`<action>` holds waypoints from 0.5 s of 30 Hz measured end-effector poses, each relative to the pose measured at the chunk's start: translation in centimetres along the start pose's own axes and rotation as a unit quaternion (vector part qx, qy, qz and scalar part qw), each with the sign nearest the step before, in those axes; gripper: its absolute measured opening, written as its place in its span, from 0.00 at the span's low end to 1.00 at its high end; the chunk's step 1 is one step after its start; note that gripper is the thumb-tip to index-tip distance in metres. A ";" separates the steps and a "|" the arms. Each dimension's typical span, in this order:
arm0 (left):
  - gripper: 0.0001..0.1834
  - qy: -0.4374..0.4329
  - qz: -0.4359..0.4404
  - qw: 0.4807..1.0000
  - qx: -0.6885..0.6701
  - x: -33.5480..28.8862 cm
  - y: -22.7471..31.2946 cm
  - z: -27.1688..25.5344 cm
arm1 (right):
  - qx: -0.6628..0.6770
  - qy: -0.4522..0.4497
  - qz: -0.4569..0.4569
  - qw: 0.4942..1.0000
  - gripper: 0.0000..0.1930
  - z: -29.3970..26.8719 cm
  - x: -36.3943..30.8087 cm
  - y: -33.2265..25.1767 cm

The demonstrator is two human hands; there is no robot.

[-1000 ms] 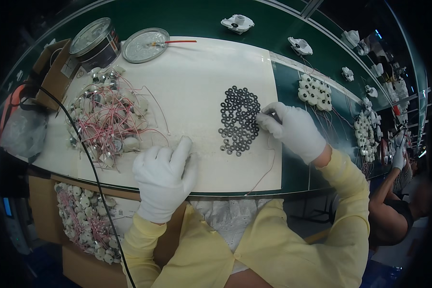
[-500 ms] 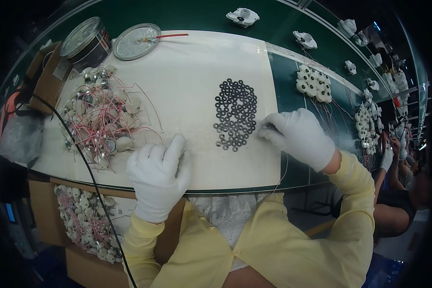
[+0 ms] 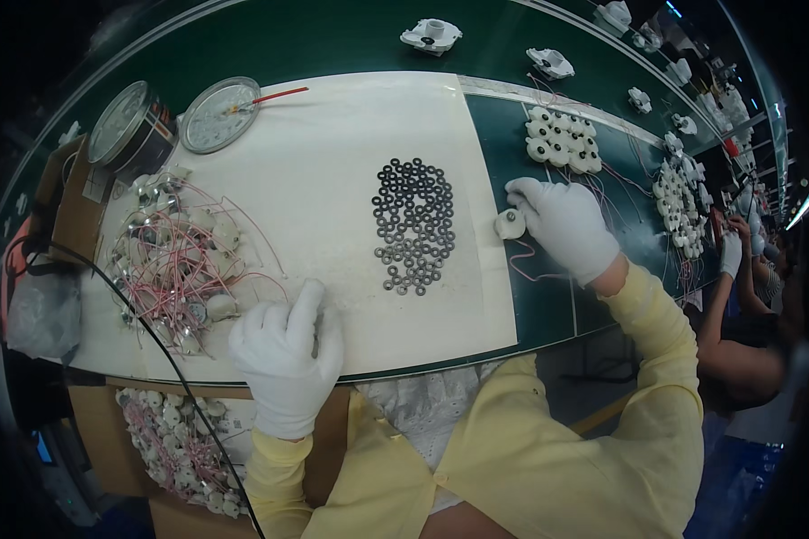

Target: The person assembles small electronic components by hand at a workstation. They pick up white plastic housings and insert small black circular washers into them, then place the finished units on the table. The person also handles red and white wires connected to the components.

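My right hand (image 3: 564, 223), in a white glove, has its fingers closed at a small round white part (image 3: 510, 225) with a black ring on its face and a pink wire trailing from it. Both are over the green mat, just right of the white sheet. Left of them lie many small black rings (image 3: 413, 216) in a loose patch. My gloved left hand (image 3: 288, 355) rests near the sheet's front edge, index finger and thumb apart, the other fingers loosely curled, with nothing seen in it. Beside it is a heap of white parts with tangled pink wires (image 3: 180, 260).
Finished-looking rows of ringed white parts (image 3: 562, 139) stand on the mat. A tub (image 3: 133, 130), a round lid (image 3: 220, 115) with a red stick and a cardboard box (image 3: 90, 184) are far left. A black cable crosses at left. Another person's gloved hand (image 3: 731, 254) works at far right.
My right hand has moved right, away from the black rings, and the white part now shows beside its fingers. The view has shifted slightly; my left hand holds much the same pose.
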State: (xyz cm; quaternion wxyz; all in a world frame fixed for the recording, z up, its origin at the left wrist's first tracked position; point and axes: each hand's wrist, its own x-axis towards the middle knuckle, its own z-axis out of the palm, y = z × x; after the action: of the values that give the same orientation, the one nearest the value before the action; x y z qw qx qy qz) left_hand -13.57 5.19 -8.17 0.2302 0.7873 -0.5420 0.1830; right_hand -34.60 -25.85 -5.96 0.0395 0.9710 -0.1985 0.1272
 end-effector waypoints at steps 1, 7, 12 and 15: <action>0.21 -0.001 -0.003 1.000 0.002 -0.1 0.0 0.0 | -0.002 -0.010 0.024 1.000 0.12 -0.4 0.3 0.0; 0.20 -0.004 -0.006 1.000 0.000 -0.3 -0.1 0.2 | 0.029 -0.017 0.038 0.999 0.24 -3.8 1.2 -2.3; 0.20 -0.019 -0.010 1.000 -0.001 -0.3 0.0 0.1 | 0.029 -0.123 0.024 0.992 0.20 -3.8 0.6 -3.1; 0.24 0.013 0.014 1.000 0.002 -0.6 -0.4 0.5 | 0.031 -0.078 0.046 0.995 0.17 -5.1 0.0 -0.9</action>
State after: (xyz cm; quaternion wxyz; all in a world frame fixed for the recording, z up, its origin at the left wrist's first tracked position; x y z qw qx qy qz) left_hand -13.38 5.48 -8.94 0.2327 0.7779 -0.5493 0.1975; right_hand -35.36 -24.38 -1.09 -0.0117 0.9684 -0.2420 0.0587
